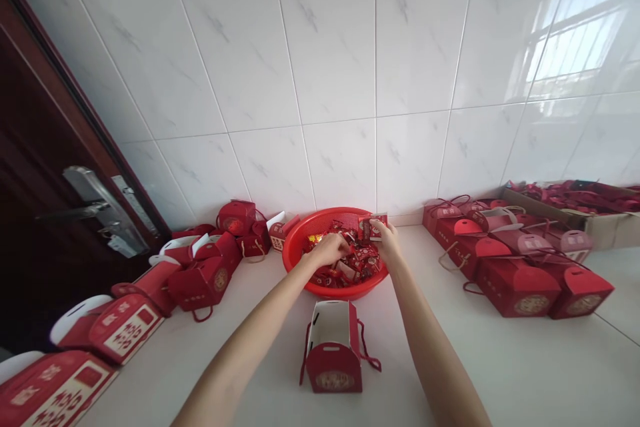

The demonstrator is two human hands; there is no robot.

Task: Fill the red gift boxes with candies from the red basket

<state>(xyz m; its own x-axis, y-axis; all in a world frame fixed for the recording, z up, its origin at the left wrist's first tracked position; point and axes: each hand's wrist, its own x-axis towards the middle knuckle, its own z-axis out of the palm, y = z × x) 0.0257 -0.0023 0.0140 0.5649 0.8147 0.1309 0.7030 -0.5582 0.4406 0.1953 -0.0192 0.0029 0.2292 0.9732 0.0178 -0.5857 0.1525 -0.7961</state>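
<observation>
A red plastic basket (295,240) holds many red-wrapped candies (357,263). My left hand (329,250) reaches in over its left side, fingers closed among the wrappers; what they hold is hidden. At the basket's right rim, my right hand (388,240) pinches a red candy packet (370,227), raised above the pile. Nearer to me, between my forearms, a red gift box (334,367) stands upright with its top open. Its pale inside shows, and red cord handles hang at both sides.
Several red gift boxes (205,280) line the left side beside a dark door (45,147). More closed boxes (520,280) stand grouped at the right. Behind them is a cardboard carton (610,230) of red items. A white tiled wall (340,80) rises behind the basket.
</observation>
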